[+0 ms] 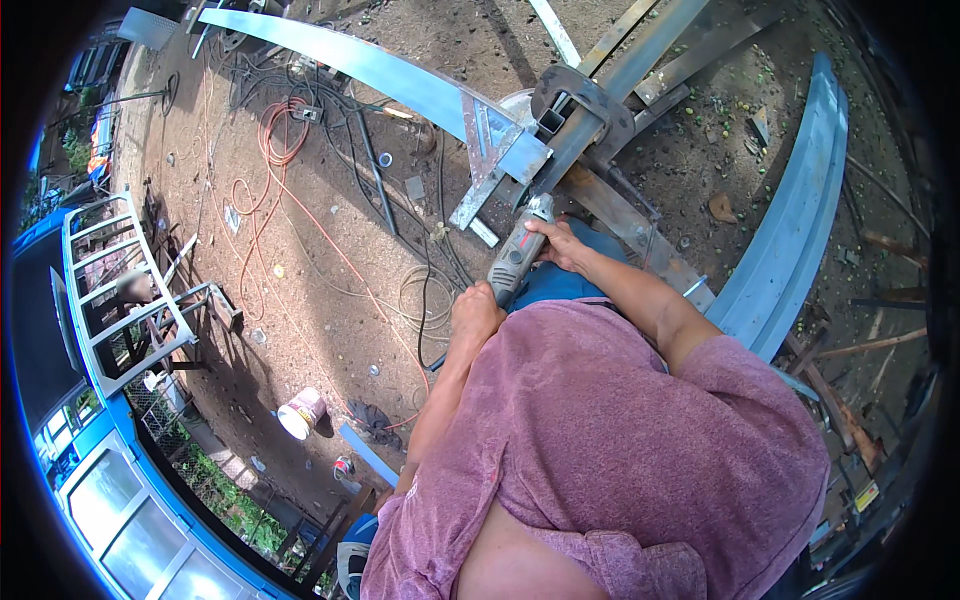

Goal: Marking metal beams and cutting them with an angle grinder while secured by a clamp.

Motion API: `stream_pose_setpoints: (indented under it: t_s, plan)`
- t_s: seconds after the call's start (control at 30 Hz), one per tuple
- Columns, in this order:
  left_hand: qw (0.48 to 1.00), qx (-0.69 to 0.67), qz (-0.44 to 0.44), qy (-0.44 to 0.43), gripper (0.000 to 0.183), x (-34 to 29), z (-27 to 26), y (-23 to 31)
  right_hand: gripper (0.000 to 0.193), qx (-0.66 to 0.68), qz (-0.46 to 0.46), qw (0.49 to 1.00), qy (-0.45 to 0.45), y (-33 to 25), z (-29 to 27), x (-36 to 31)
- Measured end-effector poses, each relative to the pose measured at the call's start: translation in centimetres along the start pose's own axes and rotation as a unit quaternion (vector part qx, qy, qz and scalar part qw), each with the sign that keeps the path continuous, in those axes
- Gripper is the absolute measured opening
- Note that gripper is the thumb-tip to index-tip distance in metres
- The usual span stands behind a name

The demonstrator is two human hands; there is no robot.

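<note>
Head view: your left hand [477, 312] and right hand [562, 246] wrap the grinder [515, 258]; brace it firmly beside the near end of the metal channel [390, 82].

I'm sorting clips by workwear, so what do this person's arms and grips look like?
The left grip and right grip are bare, with no gloves visible. The forearms are uncovered too. The shirt is mottled dusty purple; its right sleeve is short and loose, without visible markings.
</note>
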State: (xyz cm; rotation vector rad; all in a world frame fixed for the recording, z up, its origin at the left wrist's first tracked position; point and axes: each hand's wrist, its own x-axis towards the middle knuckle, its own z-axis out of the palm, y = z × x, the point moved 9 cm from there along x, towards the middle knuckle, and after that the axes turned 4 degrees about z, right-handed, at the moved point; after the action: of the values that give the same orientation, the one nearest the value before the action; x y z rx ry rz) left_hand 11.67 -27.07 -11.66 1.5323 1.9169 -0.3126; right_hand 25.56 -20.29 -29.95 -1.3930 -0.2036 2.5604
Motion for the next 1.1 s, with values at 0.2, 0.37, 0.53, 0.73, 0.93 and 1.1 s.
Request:
stream_pose_setpoints:
  t_s: [0.2, 0.37, 0.53, 0.73, 0.93, 1.1]
  plan:
    - [1.0, 0.007, -0.007, -0.027, 0.028, 2.7, -1.0, 1.7, 0.067, 0.004, 0.0, 1.0, -0.002, -2.8, -1.4, 0.3]
    - [1.0, -0.003, -0.004, -0.031, 0.03, 4.1, -1.9, 3.2, 0.066, 0.013, 0.005, 1.0, 0.001, -4.7, -2.4, 0.5]
    - [0.999, -0.01, -0.013, -0.036, 0.03, 5.0, -2.0, 4.1, 0.066, 0.009, 0.001, 1.0, 0.016, -5.9, -3.7, 1.2]
    - [1.0, -0.016, 0.001, -0.024, 0.03, 5.4, -2.1, 4.7, 0.068, 0.011, -0.005, 1.0, 0.015, -6.6, -4.0, 1.0]
    - [1.0, -0.009, 0.006, -0.009, 0.028, 4.7, -1.9, 4.5, 0.067, 0.011, -0.014, 1.0, 0.007, -6.5, -3.6, 0.6]
    - [1.0, -0.016, -0.012, -0.015, 0.029, 3.1, -1.0, 3.3, 0.068, 0.002, -0.011, 1.0, -0.005, -4.4, -2.7, 0.8]
